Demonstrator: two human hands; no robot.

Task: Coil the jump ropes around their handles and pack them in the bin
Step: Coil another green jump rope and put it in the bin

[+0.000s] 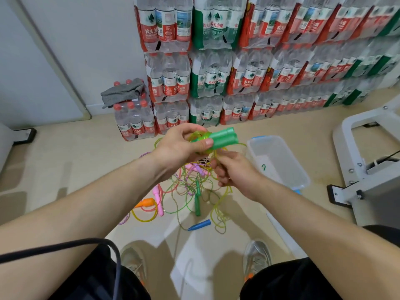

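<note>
Gripping the green handles in our left hand, our right hand pinching the cord, we should keep each turn taut.

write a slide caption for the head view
Left hand grips two green handles while right hand holds their rope over the tangled pile, bin alongside.

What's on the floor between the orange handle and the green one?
A pink handle lies there, among tangled rope loops; the head view shows it.
</note>
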